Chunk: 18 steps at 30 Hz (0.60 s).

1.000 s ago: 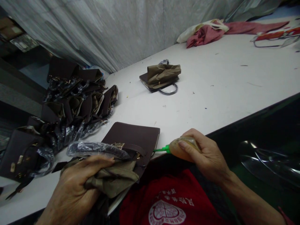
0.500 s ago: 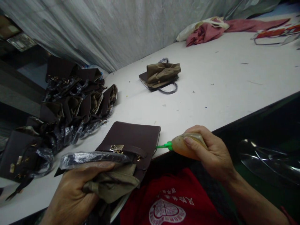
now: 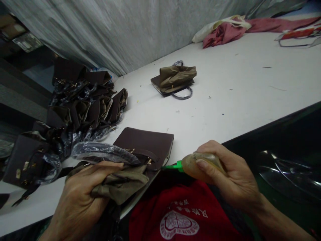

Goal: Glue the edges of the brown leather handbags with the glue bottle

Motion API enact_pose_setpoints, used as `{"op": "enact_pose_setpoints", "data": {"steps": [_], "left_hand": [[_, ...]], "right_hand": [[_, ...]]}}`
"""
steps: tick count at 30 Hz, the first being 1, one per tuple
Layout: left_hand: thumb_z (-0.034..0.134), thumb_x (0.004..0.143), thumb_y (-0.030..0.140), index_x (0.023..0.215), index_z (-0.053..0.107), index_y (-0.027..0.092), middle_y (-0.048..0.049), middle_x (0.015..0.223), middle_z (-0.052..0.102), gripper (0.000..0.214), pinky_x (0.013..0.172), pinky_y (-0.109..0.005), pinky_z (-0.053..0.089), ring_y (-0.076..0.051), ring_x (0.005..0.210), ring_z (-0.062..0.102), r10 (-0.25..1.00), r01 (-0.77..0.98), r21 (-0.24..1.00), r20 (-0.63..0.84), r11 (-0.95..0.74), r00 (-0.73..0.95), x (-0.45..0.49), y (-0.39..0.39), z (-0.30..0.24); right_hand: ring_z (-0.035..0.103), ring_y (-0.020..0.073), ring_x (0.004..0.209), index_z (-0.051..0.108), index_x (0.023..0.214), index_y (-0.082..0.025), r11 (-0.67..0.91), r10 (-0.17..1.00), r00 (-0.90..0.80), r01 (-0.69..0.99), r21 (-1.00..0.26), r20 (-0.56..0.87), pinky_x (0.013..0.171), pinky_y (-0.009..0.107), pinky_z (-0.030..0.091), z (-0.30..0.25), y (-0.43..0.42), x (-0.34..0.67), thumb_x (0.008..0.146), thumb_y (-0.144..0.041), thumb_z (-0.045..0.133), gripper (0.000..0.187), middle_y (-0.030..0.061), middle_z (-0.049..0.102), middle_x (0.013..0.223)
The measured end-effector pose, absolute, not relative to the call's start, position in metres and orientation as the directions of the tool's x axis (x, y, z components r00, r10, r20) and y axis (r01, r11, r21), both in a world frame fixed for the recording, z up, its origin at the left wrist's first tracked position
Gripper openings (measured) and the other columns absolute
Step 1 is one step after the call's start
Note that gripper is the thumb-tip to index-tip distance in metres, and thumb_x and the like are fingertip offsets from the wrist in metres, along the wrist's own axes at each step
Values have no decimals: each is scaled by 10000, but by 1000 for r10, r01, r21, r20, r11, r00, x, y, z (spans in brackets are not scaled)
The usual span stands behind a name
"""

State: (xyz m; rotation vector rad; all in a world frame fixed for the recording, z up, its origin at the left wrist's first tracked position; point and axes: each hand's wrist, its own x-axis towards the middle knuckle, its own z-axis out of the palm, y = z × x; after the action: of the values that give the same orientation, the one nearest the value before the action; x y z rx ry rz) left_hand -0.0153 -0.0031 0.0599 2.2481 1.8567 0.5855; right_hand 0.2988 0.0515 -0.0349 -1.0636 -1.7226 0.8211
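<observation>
A dark brown handbag (image 3: 147,142) lies over the table's front edge, its olive lining pulled out toward me. My left hand (image 3: 85,187) is closed on the bag at the bunched lining, just under a plastic-wrapped handle (image 3: 104,152). In my right hand (image 3: 225,170) is a squeeze bottle (image 3: 198,165) of amber liquid with a green nozzle. The nozzle tip meets the bag's right side edge, near the strap end; whether liquid comes out cannot be seen. My left fingertips are partly hidden in the lining.
Several similar handbags (image 3: 92,112) crowd the left side of the white table (image 3: 220,83). Another bag (image 3: 177,78), its lining turned out, sits farther back. Pink cloth (image 3: 223,33) lies at the back right, beside a grey curtain (image 3: 140,33). Clear plastic (image 3: 281,170) is at the right, below the table edge.
The nozzle has moved down and slightly left along the bag's side edge, toward me. The bag has tilted, and its wrapped handle now stands higher above my left hand.
</observation>
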Motion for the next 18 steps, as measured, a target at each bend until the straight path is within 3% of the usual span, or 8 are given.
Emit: {"op": "enact_pose_setpoints", "data": {"steps": [8, 18], "left_hand": [[538, 764, 179, 966, 751, 245, 1, 1001, 776, 300, 853, -277, 566, -181, 916, 715, 954, 921, 275, 195, -275, 227, -16, 1, 60], [518, 775, 122, 959, 744, 237, -3, 1019, 768, 313, 863, -263, 543, -164, 939, 707, 947, 913, 273, 199, -302, 254, -11, 4, 60]], "right_hand": [[595, 174, 645, 603, 927, -238, 427, 903, -192, 313, -848, 384, 555, 317, 479, -32, 48, 300, 942, -284, 539, 80, 20, 621, 795], [596, 188, 636, 609, 886, -254, 393, 920, -142, 324, -861, 366, 538, 321, 463, -33, 47, 297, 936, -329, 567, 100, 15, 625, 770]]}}
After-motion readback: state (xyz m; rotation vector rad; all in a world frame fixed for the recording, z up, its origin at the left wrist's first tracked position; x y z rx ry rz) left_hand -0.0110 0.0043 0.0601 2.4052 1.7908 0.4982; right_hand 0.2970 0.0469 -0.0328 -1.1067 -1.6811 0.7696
